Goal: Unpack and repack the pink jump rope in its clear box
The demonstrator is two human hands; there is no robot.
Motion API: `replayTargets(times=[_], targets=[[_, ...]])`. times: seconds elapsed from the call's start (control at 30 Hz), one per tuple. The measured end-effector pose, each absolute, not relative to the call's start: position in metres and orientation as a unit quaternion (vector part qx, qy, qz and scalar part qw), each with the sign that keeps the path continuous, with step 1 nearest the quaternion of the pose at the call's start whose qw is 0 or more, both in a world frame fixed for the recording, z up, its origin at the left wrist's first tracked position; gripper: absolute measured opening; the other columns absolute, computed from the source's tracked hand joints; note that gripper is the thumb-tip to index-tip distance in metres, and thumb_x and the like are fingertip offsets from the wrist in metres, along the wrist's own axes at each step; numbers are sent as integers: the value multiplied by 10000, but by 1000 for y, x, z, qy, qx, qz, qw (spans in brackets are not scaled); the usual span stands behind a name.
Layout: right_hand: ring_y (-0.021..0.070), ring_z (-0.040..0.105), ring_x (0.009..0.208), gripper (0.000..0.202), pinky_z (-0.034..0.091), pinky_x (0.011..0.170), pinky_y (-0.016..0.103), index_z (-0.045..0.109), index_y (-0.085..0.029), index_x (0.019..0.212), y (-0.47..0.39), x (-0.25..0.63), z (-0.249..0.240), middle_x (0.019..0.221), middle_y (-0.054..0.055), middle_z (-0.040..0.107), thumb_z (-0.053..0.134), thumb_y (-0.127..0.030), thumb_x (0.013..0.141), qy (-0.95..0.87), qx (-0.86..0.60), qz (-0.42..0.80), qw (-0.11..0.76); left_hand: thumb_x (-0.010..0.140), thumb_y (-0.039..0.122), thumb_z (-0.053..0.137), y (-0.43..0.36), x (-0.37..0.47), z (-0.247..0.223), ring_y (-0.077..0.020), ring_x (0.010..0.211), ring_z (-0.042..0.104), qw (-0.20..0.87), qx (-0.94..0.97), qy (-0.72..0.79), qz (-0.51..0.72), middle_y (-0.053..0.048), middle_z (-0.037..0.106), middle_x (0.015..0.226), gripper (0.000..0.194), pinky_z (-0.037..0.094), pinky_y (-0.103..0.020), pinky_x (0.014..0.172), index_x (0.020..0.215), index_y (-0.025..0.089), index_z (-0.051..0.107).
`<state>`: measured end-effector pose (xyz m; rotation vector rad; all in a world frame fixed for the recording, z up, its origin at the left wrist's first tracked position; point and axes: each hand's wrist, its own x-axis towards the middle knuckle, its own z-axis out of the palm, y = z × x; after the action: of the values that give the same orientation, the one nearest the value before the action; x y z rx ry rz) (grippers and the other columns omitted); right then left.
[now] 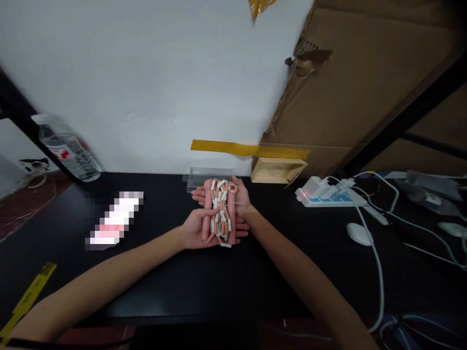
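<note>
A bundled beaded jump rope (221,204), with two pink handles along its sides and pink and white beads between them, rests across both hands above the black table. My left hand (195,228) cradles its lower part, thumb laid over the front and fingertips showing past the right handle. My right hand (243,198) supports the upper part from behind, its fingertips sticking out at the left. A round sticker or tag sits near the top of the right handle. Just behind the hands lies a clear plastic box (195,178), partly hidden by them.
A water bottle (69,150) leans at the back left; a blurred-out object (118,221) lies on the black table (160,287). To the right are a shallow wooden box (279,170), a power strip (328,197) with cables and a white mouse (359,234). Cardboard (365,82) stands behind.
</note>
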<state>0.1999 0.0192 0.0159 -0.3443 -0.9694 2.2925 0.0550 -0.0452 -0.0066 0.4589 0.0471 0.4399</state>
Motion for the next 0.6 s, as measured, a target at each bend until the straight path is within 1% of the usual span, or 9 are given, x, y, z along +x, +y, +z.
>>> replayTargets(times=[0.13, 0.27, 0.47, 0.6], targets=[[361, 545, 1277, 748, 342, 1109, 568, 562, -53, 1269, 20, 199, 14, 1239, 212, 669, 372, -666, 884, -377, -118, 864, 313, 918, 347, 430, -45, 55, -8, -353, 1288, 532, 948, 228, 30, 219, -242, 653, 1225, 562, 266, -487, 1116, 1314, -27, 566], [353, 557, 1266, 732, 345, 1105, 573, 580, -66, 1245, 21, 197, 14, 1214, 204, 683, 368, -673, 894, -380, -115, 862, 316, 936, 387, 410, -44, 55, -6, -351, 1248, 565, 949, 216, 48, 224, -241, 667, 1191, 581, 281, -489, 1106, 1316, -24, 566], [355, 570, 1252, 829, 363, 1093, 568, 577, -43, 1235, 22, 196, 16, 1216, 228, 678, 304, -746, 889, -363, -140, 866, 315, 940, 379, 396, -44, 54, -6, -344, 1200, 599, 948, 207, 66, 233, -217, 683, 1170, 571, 288, -501, 1100, 1340, 4, 556], [344, 574, 1249, 845, 374, 1089, 558, 572, -58, 1248, 21, 196, 18, 1219, 218, 678, 259, -760, 896, -360, -148, 865, 316, 928, 383, 406, -44, 54, -6, -342, 1203, 596, 947, 213, 60, 232, -218, 684, 1166, 574, 278, -503, 1105, 1327, 4, 566]])
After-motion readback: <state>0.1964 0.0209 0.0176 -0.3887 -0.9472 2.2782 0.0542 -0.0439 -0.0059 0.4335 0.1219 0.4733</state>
